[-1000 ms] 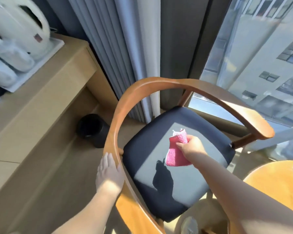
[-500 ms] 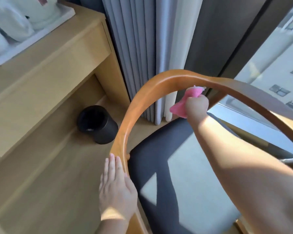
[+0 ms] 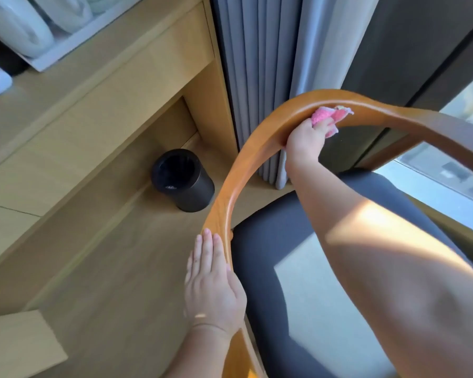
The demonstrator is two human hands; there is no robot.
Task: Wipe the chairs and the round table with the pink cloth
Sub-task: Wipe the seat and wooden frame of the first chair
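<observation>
Since a second ago, the right hand (image 3: 305,143) has carried the pink cloth (image 3: 325,117) up from the dark seat cushion (image 3: 262,268) to the chair's curved wooden back rail (image 3: 246,165). The left hand (image 3: 213,285) has kept its place on the rail's left side.

Head view: the right hand's fingers are curled round the bunched cloth and press it against the inner face of the rail, near the top of its arc, with a corner of cloth showing over the rail's upper edge. The left hand lies flat along the rail, fingers straight and together, gripping nothing. Sunlight falls across the right forearm and part of the cushion. Beyond the rail, a black cylindrical bin (image 3: 183,180) stands on the wooden floor (image 3: 120,268) under a light wood desk (image 3: 93,91), which carries a white tray (image 3: 58,54). Grey curtains (image 3: 257,64) hang behind the chair, and a window (image 3: 448,173) is at the right.
</observation>
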